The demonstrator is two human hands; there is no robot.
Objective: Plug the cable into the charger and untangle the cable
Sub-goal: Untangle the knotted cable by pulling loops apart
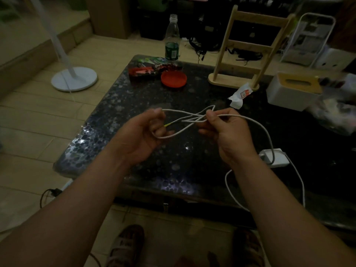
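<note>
You're over the dark speckled counter (pixel 134 97), both forearms in from the near edge, hands raised above its middle. Clutter sits at the far side: wooden rack (pixel 248 49), white tissue box (pixel 289 95), bottle (pixel 172 39), red lid (pixel 174 79). None of it is in the way.

The white charger (pixel 277 159) lies flat on the counter just right of your right wrist. One cable run drops onto it; whether it is seated in the port I can't tell, too dark.

The cable (pixel 256 123) is thin, white, light and limp. It'll kink and slip rather than resist, so grip it close to the crossings, not mid-span. Several strands cross in a loose tangle between your hands; a slack loop hangs off the near edge.

Left hand (pixel 142 135): palm up, fingers curled, thumb and forefinger pinching one strand, a loop slung around the lower fingers. Right hand (pixel 224 130): closed in a pinch on the bundle where the strands cross.

A yellowish tip (pixel 169 124) pokes out near the left fingers, likely the free end.
</note>
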